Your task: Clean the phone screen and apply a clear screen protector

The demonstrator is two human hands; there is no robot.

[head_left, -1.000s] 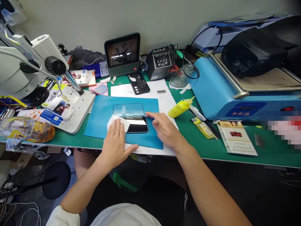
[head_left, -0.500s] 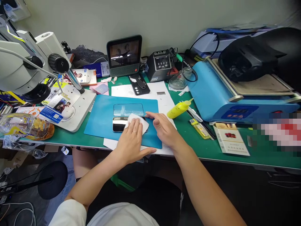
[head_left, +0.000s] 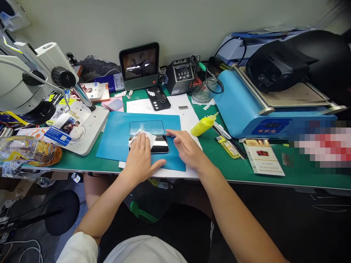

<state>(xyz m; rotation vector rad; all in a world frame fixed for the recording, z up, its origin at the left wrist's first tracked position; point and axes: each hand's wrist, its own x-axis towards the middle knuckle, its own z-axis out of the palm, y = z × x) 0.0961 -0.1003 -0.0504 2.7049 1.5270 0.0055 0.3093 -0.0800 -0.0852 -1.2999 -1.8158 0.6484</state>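
Observation:
A phone (head_left: 160,145) with a dark, glossy screen lies sideways on the blue mat (head_left: 112,137). Under the flat fingers of my left hand (head_left: 139,155), a folded white wipe (head_left: 151,139) is pressed on the left part of the screen. The hand's thumb sticks out to the right. Just behind the phone lies a clear rectangular sheet (head_left: 146,126) with a dark outline; the wipe overlaps its lower edge. My right hand (head_left: 188,148) is open by the right end of the phone and sheet, thumb and fingers apart, nothing in it. Whether its fingertips touch the sheet I cannot tell.
A yellow squeeze bottle (head_left: 203,125) lies right of my right hand, near pens and a cigarette pack (head_left: 263,157). A blue machine (head_left: 238,106) stands further right. At left are a microscope (head_left: 90,135) and a plastic bottle (head_left: 30,150). Behind are a smart display (head_left: 139,67) and another phone (head_left: 158,98).
My left hand has slid the wipe leftward along the phone, uncovering the right part of the screen. The right hand stays by the phone's right end. The whole view has shifted slightly.

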